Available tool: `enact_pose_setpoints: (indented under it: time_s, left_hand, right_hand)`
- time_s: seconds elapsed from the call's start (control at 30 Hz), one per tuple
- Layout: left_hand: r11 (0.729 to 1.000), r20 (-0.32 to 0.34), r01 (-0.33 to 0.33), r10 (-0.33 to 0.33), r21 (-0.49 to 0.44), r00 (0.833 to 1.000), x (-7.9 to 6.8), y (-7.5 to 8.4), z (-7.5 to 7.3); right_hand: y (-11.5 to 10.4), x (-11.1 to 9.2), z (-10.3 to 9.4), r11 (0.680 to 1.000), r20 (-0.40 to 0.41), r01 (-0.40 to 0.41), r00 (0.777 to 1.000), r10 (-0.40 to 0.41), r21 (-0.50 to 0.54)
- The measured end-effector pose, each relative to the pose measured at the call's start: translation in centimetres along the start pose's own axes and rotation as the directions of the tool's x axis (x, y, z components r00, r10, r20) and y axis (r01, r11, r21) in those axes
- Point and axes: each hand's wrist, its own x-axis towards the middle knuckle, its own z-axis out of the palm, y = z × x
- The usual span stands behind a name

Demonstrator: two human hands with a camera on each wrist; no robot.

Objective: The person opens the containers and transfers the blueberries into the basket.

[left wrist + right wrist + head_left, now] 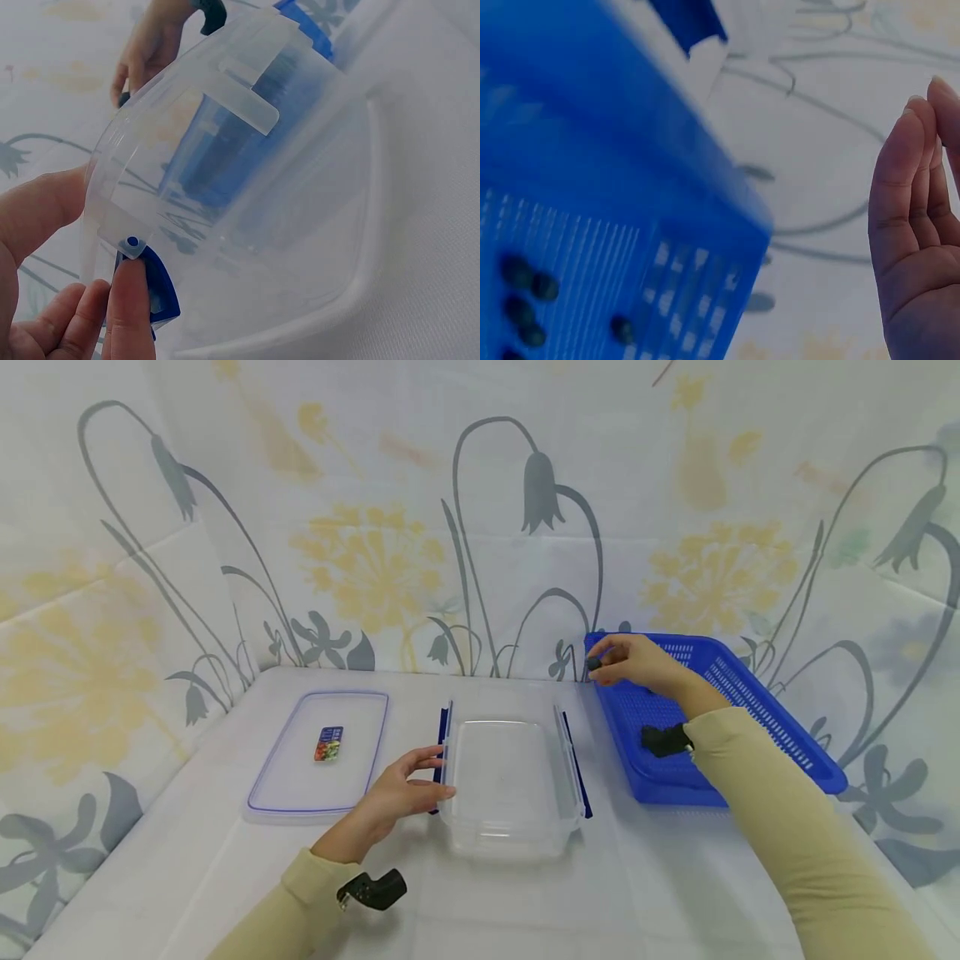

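A clear plastic food container (498,777) with dark blue side latches stands on the white cloth. My left hand (401,793) holds its left wall, thumb at the rim and fingers outside, by a blue latch (159,289). Over the back left corner of a blue plastic basket (772,739), my right hand (630,667) pinches a small dark round ball (593,663) between thumb and fingertips. In the right wrist view that ball is mostly hidden behind the fingers. Several more dark balls (545,286) lie on the basket's slotted bottom.
Left of the container lies a clear lid (288,768) with a blue-violet edge and a colourful label (328,744). The basket stands to the right, its raised rim beside the container. A flower-patterned cloth (405,485) hangs behind the table.
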Motion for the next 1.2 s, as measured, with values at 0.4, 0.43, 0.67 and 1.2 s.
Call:
enact_pose_setpoints:
  time_s: [0.4, 0.43, 0.67, 1.2]
  left_hand:
    - [1.0, 0.008, -0.002, 0.002, 0.0, 1.0, 0.0, -0.3, -0.1]
    - [1.0, 0.008, -0.003, 0.003, -0.002, 1.0, 0.0, -0.3, -0.1]
    - [1.0, 0.004, -0.002, 0.002, 0.001, 1.0, -0.2, -0.1, -0.1]
    - [0.995, 0.03, 0.004, -0.007, 0.099, 1.0, -0.4, 0.8, -0.8]
  right_hand:
    - [5.8, -3.7, -3.9, 0.989, -0.064, -0.114, 0.992, 0.108, -0.091]
    - [6.1, -4.0, -4.0, 0.99, -0.065, -0.115, 0.992, 0.11, -0.087]
    - [8.3, -5.2, -5.1, 0.981, -0.061, -0.148, 0.988, 0.142, -0.123]
    - [6.8, -5.9, -6.0, 0.976, -0.166, -0.209, 0.966, 0.197, -0.06]
